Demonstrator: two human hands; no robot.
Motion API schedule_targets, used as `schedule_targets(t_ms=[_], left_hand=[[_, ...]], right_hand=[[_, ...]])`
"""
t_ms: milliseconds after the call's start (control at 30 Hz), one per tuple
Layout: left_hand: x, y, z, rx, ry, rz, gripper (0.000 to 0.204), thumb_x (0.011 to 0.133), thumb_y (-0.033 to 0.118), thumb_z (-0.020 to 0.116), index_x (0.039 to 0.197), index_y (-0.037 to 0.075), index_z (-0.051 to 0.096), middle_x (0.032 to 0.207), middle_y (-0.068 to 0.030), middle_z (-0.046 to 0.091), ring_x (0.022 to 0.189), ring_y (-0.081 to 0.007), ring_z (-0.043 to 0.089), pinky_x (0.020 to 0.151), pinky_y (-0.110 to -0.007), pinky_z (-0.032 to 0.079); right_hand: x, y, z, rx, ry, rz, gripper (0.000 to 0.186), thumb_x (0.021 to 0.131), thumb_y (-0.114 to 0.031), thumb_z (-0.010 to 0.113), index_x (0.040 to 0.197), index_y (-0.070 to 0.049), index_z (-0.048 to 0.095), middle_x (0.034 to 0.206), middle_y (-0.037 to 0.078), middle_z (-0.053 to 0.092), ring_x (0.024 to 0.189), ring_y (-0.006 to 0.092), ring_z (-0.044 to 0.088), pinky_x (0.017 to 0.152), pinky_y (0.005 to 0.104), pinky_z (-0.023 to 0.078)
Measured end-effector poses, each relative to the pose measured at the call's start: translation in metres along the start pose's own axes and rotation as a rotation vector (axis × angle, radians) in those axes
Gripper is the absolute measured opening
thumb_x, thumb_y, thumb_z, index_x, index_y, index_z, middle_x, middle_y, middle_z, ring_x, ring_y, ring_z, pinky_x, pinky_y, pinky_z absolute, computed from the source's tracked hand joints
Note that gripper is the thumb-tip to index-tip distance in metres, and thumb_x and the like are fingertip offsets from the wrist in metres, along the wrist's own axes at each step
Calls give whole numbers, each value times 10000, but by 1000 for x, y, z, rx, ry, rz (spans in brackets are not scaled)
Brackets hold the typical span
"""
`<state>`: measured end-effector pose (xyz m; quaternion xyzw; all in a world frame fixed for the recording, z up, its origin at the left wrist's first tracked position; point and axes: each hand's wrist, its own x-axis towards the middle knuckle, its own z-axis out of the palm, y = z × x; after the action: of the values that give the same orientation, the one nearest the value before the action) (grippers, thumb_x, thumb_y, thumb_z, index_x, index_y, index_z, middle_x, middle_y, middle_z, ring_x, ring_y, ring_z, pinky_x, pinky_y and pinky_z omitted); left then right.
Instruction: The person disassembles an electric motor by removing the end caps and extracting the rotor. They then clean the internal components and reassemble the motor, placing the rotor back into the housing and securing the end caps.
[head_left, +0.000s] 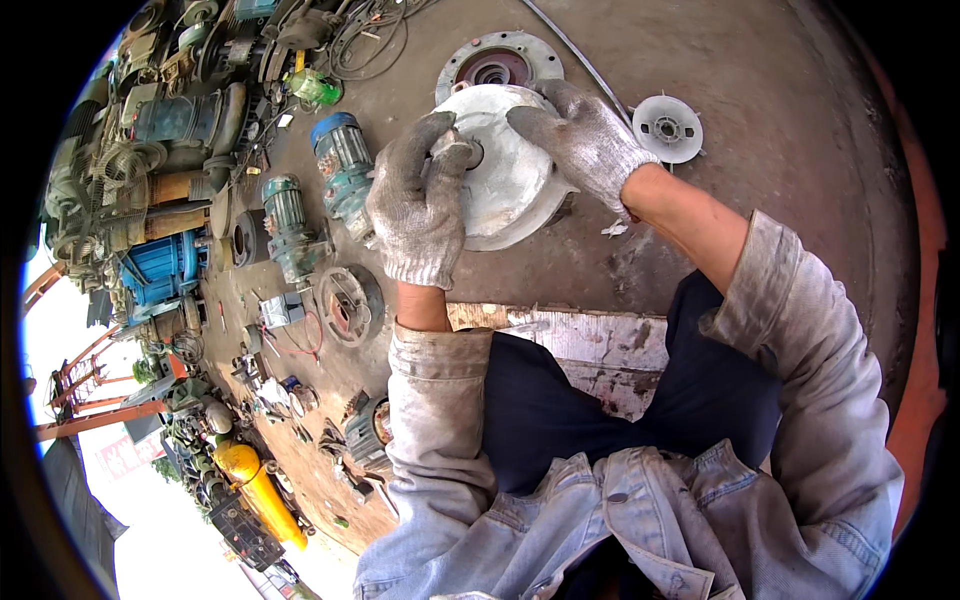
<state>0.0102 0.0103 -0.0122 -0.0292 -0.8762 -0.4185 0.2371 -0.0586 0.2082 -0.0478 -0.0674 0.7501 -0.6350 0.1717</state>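
A silver-grey round metal cover [512, 170], like a motor end cover, is between my hands, tilted in front of me above the ground. My left hand [420, 205], in a grimy knitted glove, grips its left side, fingers bent near a small dark round spot on the cover. My right hand [590, 135], gloved too, holds the upper right rim with the thumb on the face; some of its fingertips are hidden behind the rim. Just beyond lies a flanged metal ring [545, 62] with bolt holes and a reddish-brown centre, partly covered by the cover.
A pale plastic fan wheel [667, 130] lies to the right, beside a long thin rod [575, 50]. To the left stand green-blue motors [342, 165], a round metal ring [350, 305] and a green bottle [315, 87]. Heaped machine parts line the far left. A worn board [590, 340] lies between my legs.
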Motion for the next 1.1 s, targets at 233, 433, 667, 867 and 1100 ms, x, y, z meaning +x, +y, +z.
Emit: schedule_targets(t_ms=[233, 433, 667, 867, 1100], left_hand=[[-4, -11, -9, 41, -1, -21, 284, 933, 164, 800, 1203, 76, 782, 1154, -149, 777, 1069, -310, 738, 946, -410, 573], [-1, -6, -1, 114, -28, 13, 284, 952, 176, 788, 1221, 86, 774, 1154, -157, 773, 1065, -299, 746, 942, -403, 579], [23, -19, -16, -102, -79, -222, 262, 1057, 172, 667, 1251, 3, 718, 1055, -59, 741, 940, -122, 672, 874, -282, 545], [12, -37, -27, 188, 10, -229, 342, 1098, 194, 635, 1365, -18, 656, 1156, -59, 727, 1012, -132, 655, 928, -288, 534], [-18, -54, -54, 412, 97, -308, 306, 1129, 243, 556, 1300, -5, 606, 1125, -89, 706, 965, -159, 667, 867, -328, 558]], right_hand=[[-6, -11, 1, -18, -14, -31, 637, 965, -482, 690, 1283, 69, 671, 1014, 234, 767, 870, 296, 758, 789, 427, 592], [-3, 0, -5, -35, 9, -16, 814, 958, -571, 720, 1448, 64, 584, 1180, 281, 752, 1064, 337, 750, 912, 431, 592], [-1, -11, -16, 248, -240, 112, 553, 1024, -441, 715, 1372, -12, 677, 895, 32, 701, 674, 106, 645, 616, 278, 565], [-4, -3, 35, 201, -258, 99, 477, 947, -489, 769, 1095, -36, 750, 892, 115, 766, 729, 192, 728, 662, 362, 589], [-50, 42, 146, 588, -68, -205, 471, 906, -385, 780, 1159, 4, 698, 1068, 274, 724, 1026, 471, 697, 878, 526, 571]])
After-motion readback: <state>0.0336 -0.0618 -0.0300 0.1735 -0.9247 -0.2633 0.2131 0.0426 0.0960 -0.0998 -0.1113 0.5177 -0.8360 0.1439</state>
